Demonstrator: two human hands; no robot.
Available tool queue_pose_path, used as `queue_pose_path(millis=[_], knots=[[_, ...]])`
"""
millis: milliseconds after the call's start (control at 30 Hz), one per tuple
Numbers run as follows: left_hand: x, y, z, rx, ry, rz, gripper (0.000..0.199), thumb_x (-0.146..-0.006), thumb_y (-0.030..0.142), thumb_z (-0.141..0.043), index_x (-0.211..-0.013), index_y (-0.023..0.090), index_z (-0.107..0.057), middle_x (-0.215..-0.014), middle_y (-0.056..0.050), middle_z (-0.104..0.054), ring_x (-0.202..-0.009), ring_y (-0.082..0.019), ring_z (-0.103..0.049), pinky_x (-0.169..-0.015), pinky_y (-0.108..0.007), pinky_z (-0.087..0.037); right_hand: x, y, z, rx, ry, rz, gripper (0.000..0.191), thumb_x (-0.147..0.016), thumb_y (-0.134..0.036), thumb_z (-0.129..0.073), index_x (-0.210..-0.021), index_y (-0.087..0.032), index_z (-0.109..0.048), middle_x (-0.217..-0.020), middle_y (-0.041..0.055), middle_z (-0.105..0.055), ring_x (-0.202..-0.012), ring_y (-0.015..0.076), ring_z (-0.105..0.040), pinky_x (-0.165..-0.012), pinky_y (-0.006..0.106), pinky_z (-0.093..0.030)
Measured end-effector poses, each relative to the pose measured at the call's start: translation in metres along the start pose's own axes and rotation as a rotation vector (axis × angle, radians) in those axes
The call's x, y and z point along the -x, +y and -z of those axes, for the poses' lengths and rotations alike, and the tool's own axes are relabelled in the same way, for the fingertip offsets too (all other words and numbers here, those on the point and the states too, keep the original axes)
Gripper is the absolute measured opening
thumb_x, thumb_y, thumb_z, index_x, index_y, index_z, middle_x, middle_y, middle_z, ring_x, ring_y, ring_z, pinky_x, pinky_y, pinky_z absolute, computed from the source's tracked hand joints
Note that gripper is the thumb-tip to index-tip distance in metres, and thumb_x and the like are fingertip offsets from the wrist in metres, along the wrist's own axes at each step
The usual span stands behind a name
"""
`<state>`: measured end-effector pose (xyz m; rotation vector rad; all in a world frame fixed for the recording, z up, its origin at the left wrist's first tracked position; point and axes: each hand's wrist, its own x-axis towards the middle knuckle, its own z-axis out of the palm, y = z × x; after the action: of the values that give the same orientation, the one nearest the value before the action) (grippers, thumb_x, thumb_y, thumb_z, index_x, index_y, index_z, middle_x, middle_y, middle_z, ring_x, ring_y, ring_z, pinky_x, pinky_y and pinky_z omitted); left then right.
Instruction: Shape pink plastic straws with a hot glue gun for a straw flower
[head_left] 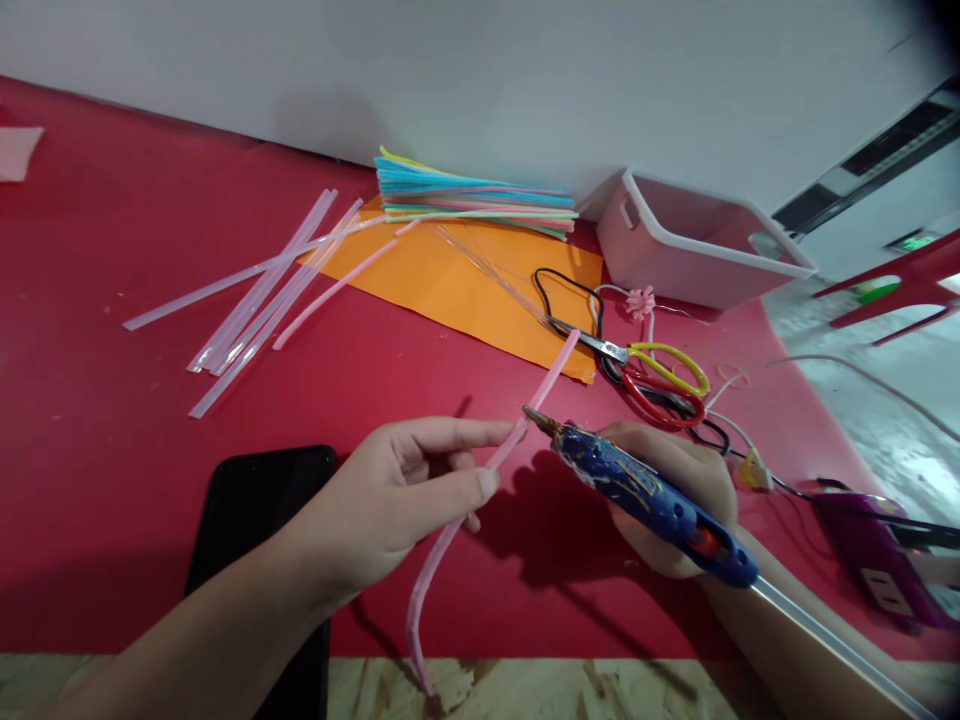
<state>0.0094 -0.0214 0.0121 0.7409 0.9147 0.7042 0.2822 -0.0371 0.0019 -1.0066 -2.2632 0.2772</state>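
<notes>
Between the thumb and fingers of my left hand (409, 495) is a pink pipe cleaner (435, 570). Its upper end points up and to the right, while the lower end bends down past the table's front edge. My right hand (667, 490) grips a blue hot glue gun (637, 480), partly hiding behind its body. The gun's metal nozzle meets, or nearly meets, the pipe cleaner just above my left fingertips. A clear glue stick (832, 640) sticks out of the gun's back end. Whether glue is flowing I cannot tell.
Beyond my hands, scissors (622, 355) lie partly on an orange sheet (465, 280). Colourful pipe cleaners (472, 195) are bundled by the wall, near a pink bin (675, 245). Clear glue sticks (262, 290) lie left. A black phone (255, 510) is under my left forearm; a purple power strip (877, 560) sits right.
</notes>
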Motion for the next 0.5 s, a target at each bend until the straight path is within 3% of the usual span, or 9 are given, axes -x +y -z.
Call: queue_pose_path(millis=[500], knots=[[0.0017, 0.0022, -0.0025, 0.017, -0.028, 0.025, 0.037, -0.069, 0.01, -0.086, -0.102, 0.027, -0.087, -0.06, 0.006, -0.066, -0.055, -0.004, -0.062, -0.059, -0.014, -0.048, 0.0, -0.0014, 0.0009, 0.003, 0.0, -0.033, 0.03, -0.08, -0.013, -0.058, -0.107, -0.026, -0.057, -0.078, 0.0028, -0.07, -0.057, 0.0148, -0.065, -0.049, 0.026, -0.052]])
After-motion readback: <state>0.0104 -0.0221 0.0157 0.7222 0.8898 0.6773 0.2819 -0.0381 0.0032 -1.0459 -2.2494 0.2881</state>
